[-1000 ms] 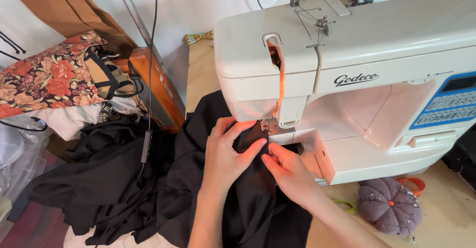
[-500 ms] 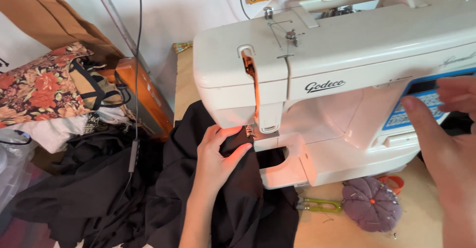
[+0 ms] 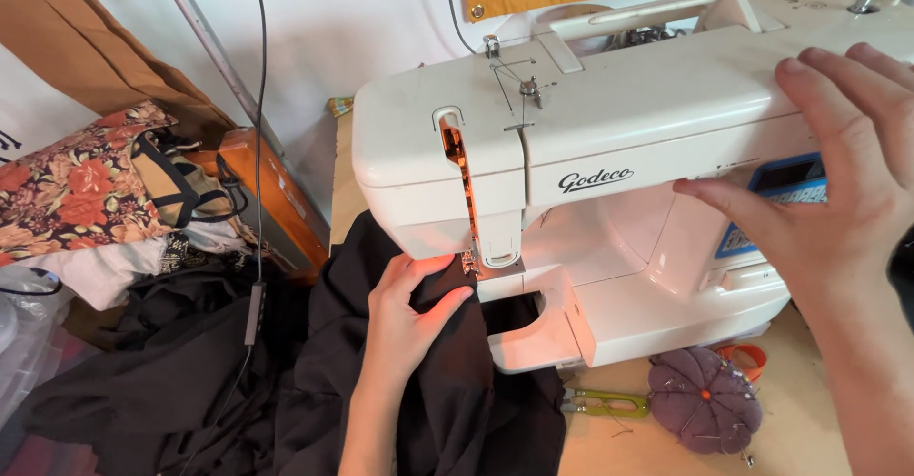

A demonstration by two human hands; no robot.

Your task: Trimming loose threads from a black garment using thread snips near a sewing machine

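A white sewing machine (image 3: 609, 143) stands on a wooden table (image 3: 619, 443). Black fabric (image 3: 314, 371) lies under its needle area and spills off to the left. My left hand (image 3: 409, 319) rests flat on the fabric just left of the presser foot (image 3: 473, 265), fingers pressing the cloth. My right hand (image 3: 838, 190) is raised in front of the machine's right side, fingers spread, thumb near the blue control panel (image 3: 776, 186), holding nothing.
A purple pumpkin-shaped pincushion (image 3: 705, 400) and green thread snips (image 3: 605, 403) lie on the table in front of the machine. At left are a floral fabric bundle (image 3: 71, 186), an orange case (image 3: 271, 200) and a hanging cable (image 3: 257, 152).
My right hand left the fabric by the needle and rose to the machine's right side near the control panel. My left hand stays on the fabric. The view shifted left.
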